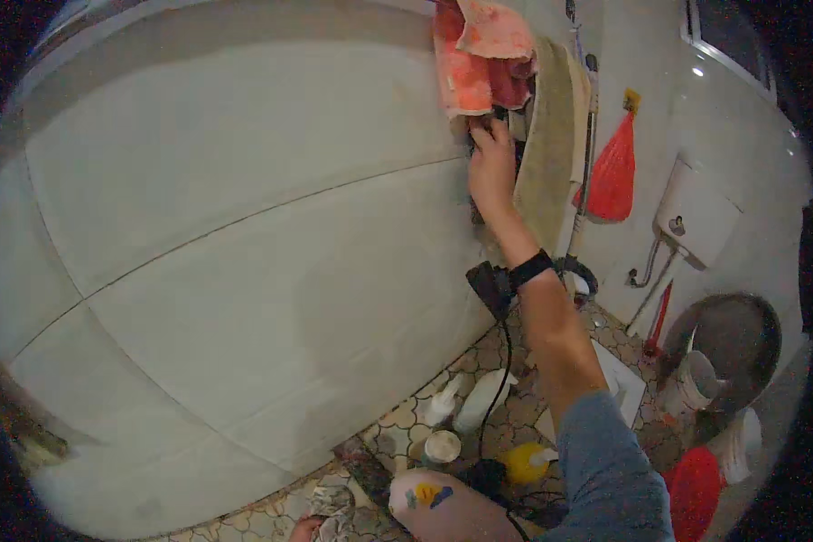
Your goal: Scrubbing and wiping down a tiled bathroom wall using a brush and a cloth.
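Note:
My right hand (pixel 492 176) is raised at the wall, its fingers bent together under the lower edge of an orange-pink patterned towel (pixel 465 77). Something dark is at its fingertips, too hidden to name. Beside that hand hangs a grey-green towel (pixel 544 135). A black band (pixel 529 267) circles my right wrist, with a black box and a cable hanging off it. At the bottom edge, only a bit of my left hand (pixel 305 529) shows, closed on a crumpled greyish cloth (pixel 336 508).
White spray bottles (pixel 486 397), a round tub (pixel 442 447) and a yellow bottle (pixel 527 462) stand on the patterned floor. A pale pink rounded thing (pixel 452 510) is nearby. On the right are a red bag (pixel 612 176), a white cistern (pixel 691 212), a dark basin (pixel 750 334) and buckets.

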